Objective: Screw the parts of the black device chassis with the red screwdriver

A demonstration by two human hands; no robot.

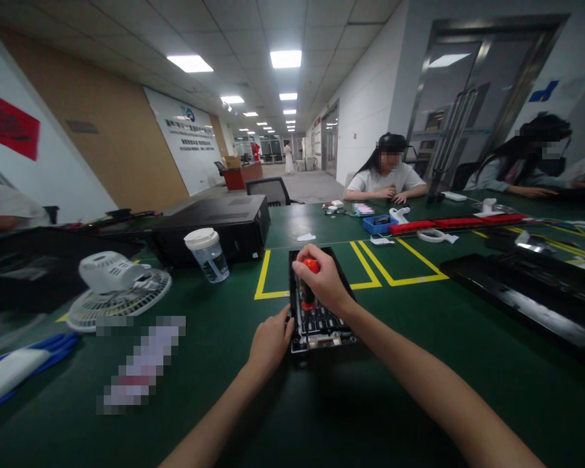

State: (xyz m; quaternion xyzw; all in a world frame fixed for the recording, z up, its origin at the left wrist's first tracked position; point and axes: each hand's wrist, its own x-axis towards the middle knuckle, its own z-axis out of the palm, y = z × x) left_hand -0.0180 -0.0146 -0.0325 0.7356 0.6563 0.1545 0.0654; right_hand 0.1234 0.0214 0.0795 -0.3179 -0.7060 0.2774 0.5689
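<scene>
A black rectangular device housing (298,339) with bare metal parts inside lies on the green table before me. My right hand (324,276) is closed around the red-topped handle of a screwdriver (309,300), which stands upright over the housing. Its tip is too small and dark to make out. My left hand (272,337) rests at the housing's left side, fingers against its edge; part of the fingers is hidden from me, and they appear to steady the housing from outside.
To the left are a white fan (121,292), a lidded clear cup (208,255), a black computer case (214,221) and blue gloves (53,348). A long black panel (521,299) lies right. Beyond are a blue tray (377,224), a tape roll (431,235) and a seated person (387,172).
</scene>
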